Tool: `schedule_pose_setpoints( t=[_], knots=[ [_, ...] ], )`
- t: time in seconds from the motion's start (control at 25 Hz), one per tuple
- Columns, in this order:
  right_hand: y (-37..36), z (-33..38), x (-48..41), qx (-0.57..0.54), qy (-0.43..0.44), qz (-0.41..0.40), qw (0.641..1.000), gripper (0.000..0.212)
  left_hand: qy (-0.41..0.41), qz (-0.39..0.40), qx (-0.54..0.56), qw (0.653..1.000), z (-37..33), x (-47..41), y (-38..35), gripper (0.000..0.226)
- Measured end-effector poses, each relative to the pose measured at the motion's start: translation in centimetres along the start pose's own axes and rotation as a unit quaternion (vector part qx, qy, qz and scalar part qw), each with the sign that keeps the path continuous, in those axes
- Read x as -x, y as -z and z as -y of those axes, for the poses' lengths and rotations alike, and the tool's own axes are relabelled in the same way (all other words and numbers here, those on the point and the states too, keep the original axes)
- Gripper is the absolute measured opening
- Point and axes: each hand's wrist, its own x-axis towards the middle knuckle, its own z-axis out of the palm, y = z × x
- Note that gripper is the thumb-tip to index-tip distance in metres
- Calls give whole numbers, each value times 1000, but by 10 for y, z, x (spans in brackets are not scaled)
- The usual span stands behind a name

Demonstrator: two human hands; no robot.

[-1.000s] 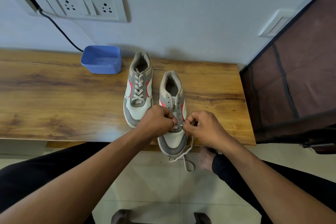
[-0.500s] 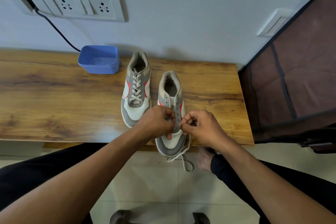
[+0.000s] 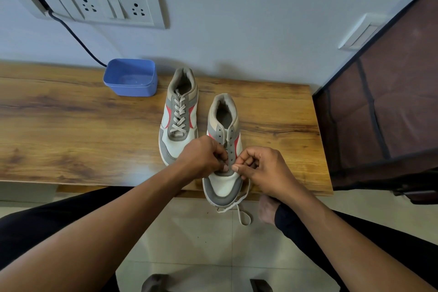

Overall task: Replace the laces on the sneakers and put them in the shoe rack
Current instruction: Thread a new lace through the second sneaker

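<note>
The sneaker (image 3: 224, 188) lies on the table (image 3: 71, 125), toe at 6 o'clock and overhanging the near edge, which brings the lowest eyelets within reach. The left hand (image 3: 203, 159) pinches the eyelet flap to steady it. The right hand (image 3: 263, 168) pinches the lace (image 3: 239, 206), whose slack hangs past the edge. The upper eyelets are vacant, so lacing is judged to be at its first row. The laced sneaker (image 3: 179, 114) sits just beside at 10 o'clock, with the tub (image 3: 130, 78) farther along that bearing. The rack (image 3: 391, 114) is at 3 o'clock — bare table lies between for the transfer.
</note>
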Motion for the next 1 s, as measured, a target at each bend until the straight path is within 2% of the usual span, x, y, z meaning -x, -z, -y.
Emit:
schedule_pose_setpoints(
  t=[0.24, 0.32, 0.48, 0.76, 1.0],
  knots=[
    [-1, -2, -2, -5, -10, -12, 1000, 13, -17, 9, -27, 999, 0, -4, 0, 9],
    [2, 1, -4, -9, -43, -15, 999, 15, -3, 7, 18, 1000, -1, -4, -1, 6],
    [10, 13, -16, -1, -83, -5, 996, 31, 14, -10, 73, 997, -5, -5, -3, 5],
    [13, 26, -34, 14, -102, 25, 994, 27, 17, -27, 82, 996, -11, 4, 7, 8],
    [11, 23, -38, 10, -111, 24, 993, 29, -49, -82, -6, 995, -6, 10, 7, 10]
  ],
)
